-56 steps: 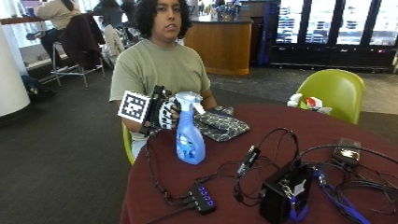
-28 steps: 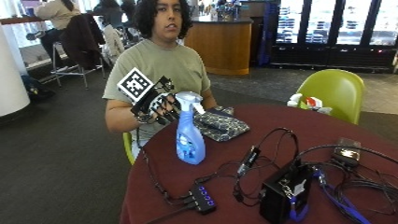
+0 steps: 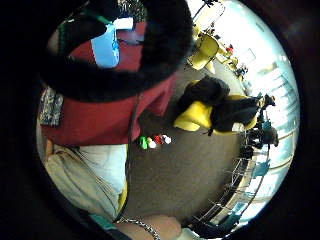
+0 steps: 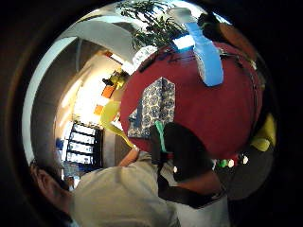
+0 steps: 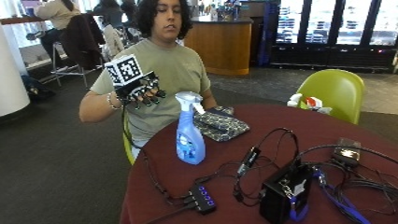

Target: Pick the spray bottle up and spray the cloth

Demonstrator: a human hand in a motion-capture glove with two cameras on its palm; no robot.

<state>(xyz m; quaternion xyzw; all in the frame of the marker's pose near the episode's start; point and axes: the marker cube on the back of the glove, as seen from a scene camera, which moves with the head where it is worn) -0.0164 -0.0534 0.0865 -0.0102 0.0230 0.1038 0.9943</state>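
A blue spray bottle with a white trigger head stands upright on the round dark red table, near the edge closest to the person. Just behind it lies a folded patterned cloth. My gloved right hand hangs in the air to the side of the bottle, above its head and clear of it, fingers pointing down, loosely spread and holding nothing. The thumb side palm view shows the bottle and the cloth on the table. The little finger side palm view shows the bottle past a glove finger.
A black box, a small hub and several tangled cables cover the near half of the table. A green chair stands behind the table with small bottles beside it.
My gloved hand has risen and drifted slightly away from the bottle's head. The bottle and the cloth have not moved.
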